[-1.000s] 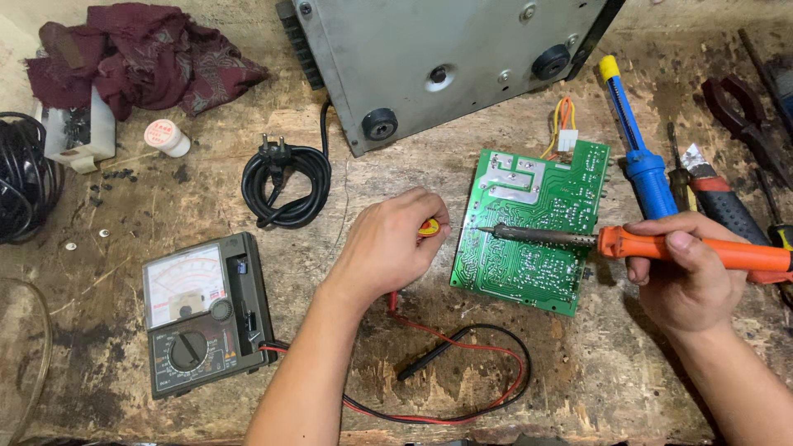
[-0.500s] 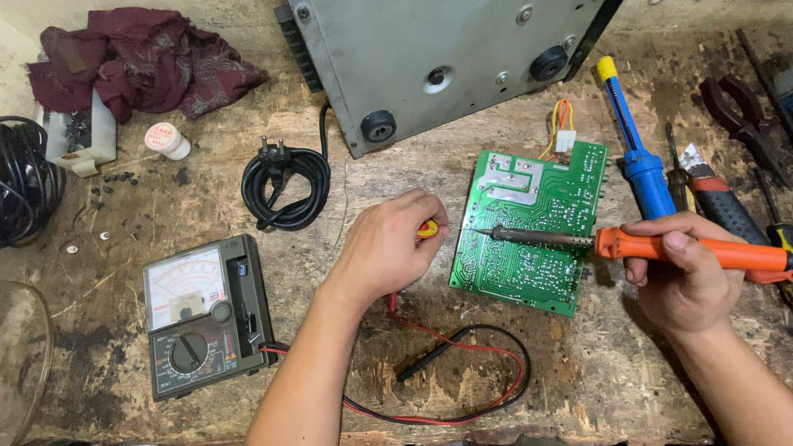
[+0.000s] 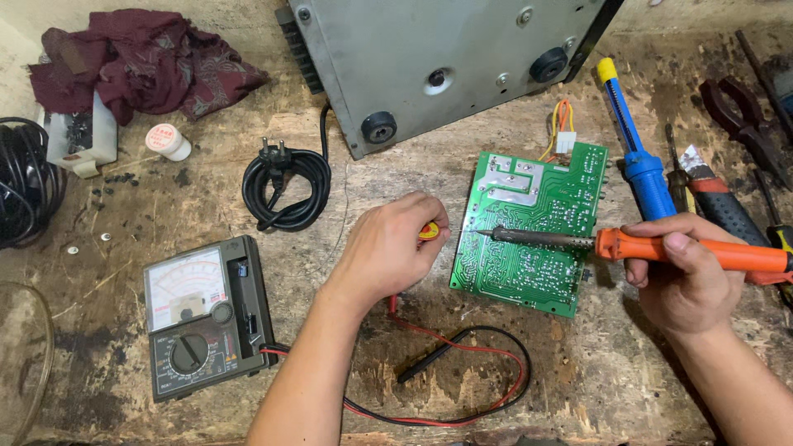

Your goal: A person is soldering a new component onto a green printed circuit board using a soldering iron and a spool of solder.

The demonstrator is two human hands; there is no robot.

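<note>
A grey metal chassis [image 3: 446,58] lies along the far edge of the worn wooden bench [image 3: 603,380], directly beyond the green circuit board [image 3: 533,227]. The one board lies flat, solder side up, its long axis running from near the chassis back toward the person, slightly slanted. Left of the board sit one coiled black power cord [image 3: 289,186] and, nearer the person, one analogue multimeter [image 3: 206,314] with a red and a black lead looping below the board. The right hand [image 3: 686,285] is clamped around one orange-handled soldering iron [image 3: 636,246], which lies nearly level across the board, tip pointing left to the board's left edge. The left hand [image 3: 388,248], just left of the board, is closed on a small yellow-and-red object [image 3: 429,231]. One blue desoldering pump [image 3: 632,149] lies right of the board.
</note>
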